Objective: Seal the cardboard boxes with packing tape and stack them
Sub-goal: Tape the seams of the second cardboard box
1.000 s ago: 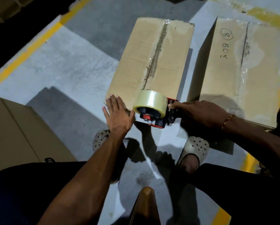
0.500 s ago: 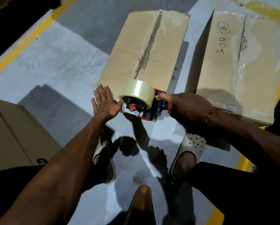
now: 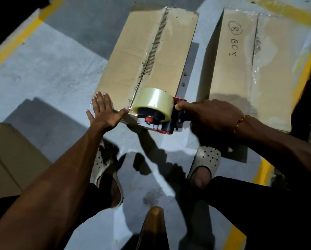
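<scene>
A closed cardboard box [image 3: 133, 56] lies on the grey floor in front of me, its torn centre seam running away from me. My left hand [image 3: 104, 112] rests flat with spread fingers on the box's near left corner. My right hand [image 3: 212, 114] grips the handle of a red and black tape dispenser [image 3: 156, 109] with a roll of clear tape, which sits at the near end of the seam. A second box [image 3: 241, 69], marked "8 BOX" and covered with clear tape, lies to the right.
Another cardboard box [image 3: 8, 156] fills the left edge. My two feet in perforated clogs [image 3: 205, 159] stand just behind the box. Yellow lines [image 3: 15, 40] cross the floor at left and right. A brown pointed object [image 3: 155, 224] rises at the bottom centre.
The dispenser and both hands stay at the box's near edge. My left hand's fingers have spread wider over the corner. The view has shifted slightly.
</scene>
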`<control>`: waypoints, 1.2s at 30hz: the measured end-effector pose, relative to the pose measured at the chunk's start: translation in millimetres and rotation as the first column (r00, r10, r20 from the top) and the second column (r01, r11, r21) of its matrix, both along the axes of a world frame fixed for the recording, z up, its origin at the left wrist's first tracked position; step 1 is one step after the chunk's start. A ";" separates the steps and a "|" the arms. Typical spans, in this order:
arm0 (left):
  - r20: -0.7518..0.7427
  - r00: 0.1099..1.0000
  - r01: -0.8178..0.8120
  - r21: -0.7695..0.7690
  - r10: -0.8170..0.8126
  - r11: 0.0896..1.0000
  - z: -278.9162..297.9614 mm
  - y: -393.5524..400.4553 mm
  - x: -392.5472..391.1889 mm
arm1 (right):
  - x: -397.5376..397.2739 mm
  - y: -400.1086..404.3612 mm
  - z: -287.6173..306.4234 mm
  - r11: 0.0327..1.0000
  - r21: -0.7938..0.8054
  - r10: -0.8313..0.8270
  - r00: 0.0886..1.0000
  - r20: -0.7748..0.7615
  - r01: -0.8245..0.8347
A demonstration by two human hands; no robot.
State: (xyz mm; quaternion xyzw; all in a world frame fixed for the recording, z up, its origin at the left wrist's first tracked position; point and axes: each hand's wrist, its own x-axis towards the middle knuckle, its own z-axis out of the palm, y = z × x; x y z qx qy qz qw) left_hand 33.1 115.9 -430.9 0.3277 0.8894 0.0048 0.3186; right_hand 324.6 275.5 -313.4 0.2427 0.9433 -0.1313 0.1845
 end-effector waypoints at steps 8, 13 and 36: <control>0.020 1.000 -0.002 0.011 0.002 1.000 4.1 -0.2 0.5 | 23.6 2.6 3.9 1.000 0.005 -0.026 0.998 0.065 0.025; 0.007 1.000 -0.008 0.020 0.008 1.000 -0.1 0.6 -0.1 | 17.0 6.0 -4.9 1.000 0.005 -0.027 0.996 0.088 0.027; 0.741 0.647 -0.299 0.034 0.177 0.954 94.6 72.1 82.3 | 15.9 6.8 -12.2 0.985 -0.167 -0.041 0.999 0.018 0.043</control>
